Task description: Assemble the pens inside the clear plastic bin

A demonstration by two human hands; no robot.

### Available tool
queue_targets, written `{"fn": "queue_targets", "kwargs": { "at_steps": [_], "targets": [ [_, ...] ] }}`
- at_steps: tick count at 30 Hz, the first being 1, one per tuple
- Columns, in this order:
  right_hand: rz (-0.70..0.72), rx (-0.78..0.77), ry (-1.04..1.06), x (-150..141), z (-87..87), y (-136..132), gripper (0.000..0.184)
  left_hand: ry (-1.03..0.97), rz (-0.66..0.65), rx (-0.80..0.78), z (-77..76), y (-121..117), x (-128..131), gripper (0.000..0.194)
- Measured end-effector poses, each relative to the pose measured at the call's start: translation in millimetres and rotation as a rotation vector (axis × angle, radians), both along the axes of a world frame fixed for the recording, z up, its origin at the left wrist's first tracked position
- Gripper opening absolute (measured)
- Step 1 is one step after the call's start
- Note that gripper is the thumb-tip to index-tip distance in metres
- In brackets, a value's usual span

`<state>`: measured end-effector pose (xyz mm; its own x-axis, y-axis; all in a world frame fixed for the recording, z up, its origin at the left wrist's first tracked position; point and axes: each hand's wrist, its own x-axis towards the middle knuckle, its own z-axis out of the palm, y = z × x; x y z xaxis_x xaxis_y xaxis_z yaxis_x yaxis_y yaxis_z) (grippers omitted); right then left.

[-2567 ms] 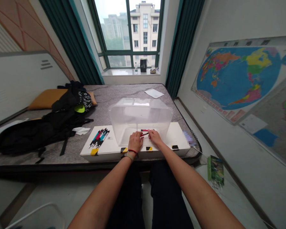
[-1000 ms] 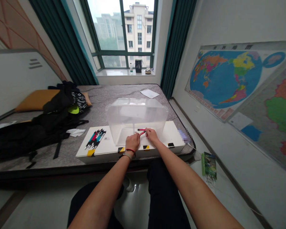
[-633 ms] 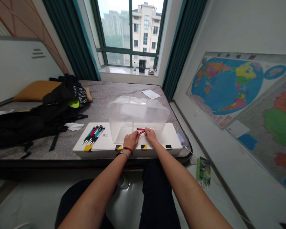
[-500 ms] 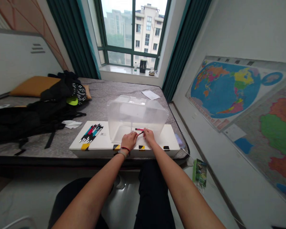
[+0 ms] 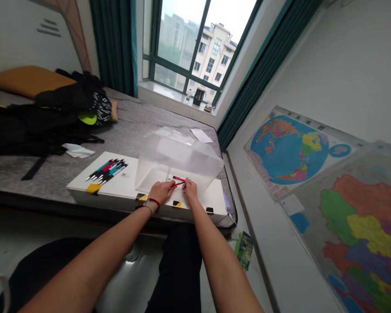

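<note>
My left hand (image 5: 162, 192) is closed on one end of a thin red pen (image 5: 178, 184). At the pen's other end, the fingers of my right hand (image 5: 190, 190) are pinched together. Just beyond my fingers is a second red and black pen piece (image 5: 178, 178); whether my right hand touches it is unclear. Both hands are at the front of a clear plastic bin (image 5: 179, 152), which rests on a long white box (image 5: 130, 189). A bunch of pens (image 5: 107, 171) in red, blue and black lies on the box's left part.
The white box lies on a grey mattress (image 5: 133, 117) near its front edge. Black bags (image 5: 35, 126) and a crumpled tissue (image 5: 78, 151) are to the left. A white sheet (image 5: 201, 135) lies behind the bin. A wall with maps (image 5: 286, 148) stands at the right.
My view has turned and tilted, so the box and both hands appear further left. The hands stay close together with the red pen between them; the bunch of pens is unchanged.
</note>
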<state>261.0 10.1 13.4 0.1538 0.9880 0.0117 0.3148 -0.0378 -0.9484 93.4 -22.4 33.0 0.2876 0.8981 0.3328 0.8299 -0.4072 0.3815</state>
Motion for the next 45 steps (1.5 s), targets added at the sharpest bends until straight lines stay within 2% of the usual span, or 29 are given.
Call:
{"fn": "queue_targets", "kwargs": {
  "at_steps": [3, 13, 21, 27, 33, 40, 45],
  "targets": [
    [-0.063, 0.021, 0.082, -1.7, -1.2, -0.1, 0.046, 0.003, 0.005, 0.021, 0.2, -0.1, -0.6, 0.048],
    [-0.056, 0.054, 0.097, -4.5, 1.7, -0.8, 0.043, -0.023, 0.105, 0.034, -3.9, 1.2, 1.2, 0.051],
    [-0.094, 0.003, 0.204, -8.0, 2.9, -0.3, 0.053, 0.000, 0.126, 0.044, -1.9, -0.3, 1.0, 0.052],
    [-0.044, 0.020, 0.073, -6.0, 3.1, -4.1, 0.058, -0.058, 0.075, 0.021, -3.0, 0.6, 0.0, 0.047],
    [0.072, 0.073, -0.106, -4.5, 7.0, -6.2, 0.048, -0.089, 0.005, -0.010, -3.0, 1.3, -1.6, 0.039],
    [0.041, 0.064, 0.076, -4.1, 1.9, -3.1, 0.031, -0.096, 0.003, 0.015, -6.8, 1.9, -2.0, 0.037],
    [0.031, 0.066, 0.002, -4.5, -2.8, -1.9, 0.028, -0.084, -0.027, 0.025, -7.1, 2.8, -4.3, 0.038]
  ]
}}
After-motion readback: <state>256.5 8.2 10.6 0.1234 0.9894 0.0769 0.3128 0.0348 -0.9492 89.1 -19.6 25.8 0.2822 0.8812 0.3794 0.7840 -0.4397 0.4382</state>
